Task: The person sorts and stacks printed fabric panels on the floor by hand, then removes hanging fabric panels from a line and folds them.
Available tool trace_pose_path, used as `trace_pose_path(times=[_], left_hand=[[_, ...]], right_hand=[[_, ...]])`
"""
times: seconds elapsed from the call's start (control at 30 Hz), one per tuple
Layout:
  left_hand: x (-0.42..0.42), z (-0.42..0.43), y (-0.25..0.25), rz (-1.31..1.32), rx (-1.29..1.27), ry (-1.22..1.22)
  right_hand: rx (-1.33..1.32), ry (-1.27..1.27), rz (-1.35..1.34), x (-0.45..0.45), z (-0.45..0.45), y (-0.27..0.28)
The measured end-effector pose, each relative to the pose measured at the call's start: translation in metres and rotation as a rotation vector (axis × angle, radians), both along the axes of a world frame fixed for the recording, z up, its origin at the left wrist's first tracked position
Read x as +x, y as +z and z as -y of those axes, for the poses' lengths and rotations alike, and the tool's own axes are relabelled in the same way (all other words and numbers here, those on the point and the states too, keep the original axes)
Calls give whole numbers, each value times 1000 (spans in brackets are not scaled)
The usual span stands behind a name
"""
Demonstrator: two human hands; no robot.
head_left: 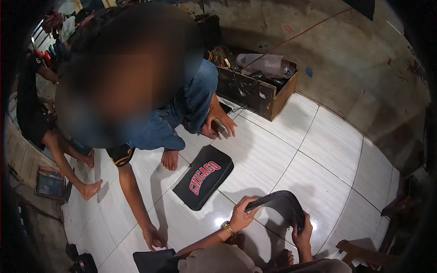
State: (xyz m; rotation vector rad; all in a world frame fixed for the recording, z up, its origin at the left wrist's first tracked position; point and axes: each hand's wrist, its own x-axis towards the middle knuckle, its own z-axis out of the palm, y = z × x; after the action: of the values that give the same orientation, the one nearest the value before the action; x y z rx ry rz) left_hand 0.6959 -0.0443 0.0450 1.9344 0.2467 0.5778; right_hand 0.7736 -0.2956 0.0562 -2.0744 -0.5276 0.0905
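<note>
My left hand (242,216), with a gold watch at its wrist, grips one end of a bent black panel (278,199). The opposite end is in my right hand (302,232). Between the two hands the panel arches upward, and it looks thin and flexible. Just beyond my left hand, a flat black pouch (203,176) marked CHICAGO in red and white letters lies on the tiles. Beside my left forearm is another dark flat piece (152,261), partly cut off by my body; the co-worker's hand (154,237) reaches to its edge.
A co-worker in jeans (157,129) squats opposite me, one hand (222,120) hanging over the white tiled floor (255,141). A wooden box (255,93) of odds and ends stands by the wall. Another person's legs (68,159) show at left. A wooden piece (364,255) sits lower right.
</note>
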Motion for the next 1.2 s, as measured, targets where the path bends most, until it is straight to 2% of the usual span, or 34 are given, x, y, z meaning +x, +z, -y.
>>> trace_pose_path(times=[0.17, 0.23, 0.27, 0.37, 0.4, 0.5, 0.57, 0.63, 0.7, 0.77, 0.83, 0.9, 0.97, 1.03, 1.1, 1.13, 1.17, 1.2], left_hand=[[7, -3, 29, 10, -99, 110], [13, -12, 25, 2, 138, 54], [15, -18, 18, -48, 69, 26], [13, -16, 12, -77, 53, -21], [11, -12, 19, -72, 42, -27], [10, -12, 35, -91, 117, -8], [15, -23, 25, -132, 187, -46], [24, -34, 22, -233, 311, -168], [31, -34, 29, -279, 393, -181], [35, -27, 55, -300, 389, -190], [40, -24, 66, -352, 452, -207], [43, -24, 61, -394, 518, -257], [48, -25, 42, -500, 758, -353], [48, -29, 37, -514, 753, -396], [58, -33, 43, -646, 638, -454], [60, -34, 43, -622, 613, -463], [60, -35, 42, -621, 613, -464], [59, -38, 42, -587, 630, -464]], right_hand=[[92, -27, 77, -5, -14, 17], [-80, -34, 104, -2, -22, 26], [-39, 6, -132, 6, -15, 19], [-163, 100, -9, 14, -8, 19], [-101, 74, 71, 11, -10, 26], [-89, 23, 68, 6, -7, 36], [-152, -14, 88, 17, -5, 20], [-232, 25, 55, 29, -2, 16], [-181, 51, 111, 33, -3, 28], [-147, 31, 69, 28, -9, 45], [-196, -13, 35, 27, -4, 31], [-381, 20, 83, 35, -3, 18], [-487, 36, 116, 43, -8, 23], [-591, 60, 136, 46, -17, 33], [-772, 164, 152, 55, -29, 49], [-840, 212, 152, 60, -32, 50], [-841, 210, 152, 65, -32, 42], [-771, 281, 314, 72, -30, 27]])
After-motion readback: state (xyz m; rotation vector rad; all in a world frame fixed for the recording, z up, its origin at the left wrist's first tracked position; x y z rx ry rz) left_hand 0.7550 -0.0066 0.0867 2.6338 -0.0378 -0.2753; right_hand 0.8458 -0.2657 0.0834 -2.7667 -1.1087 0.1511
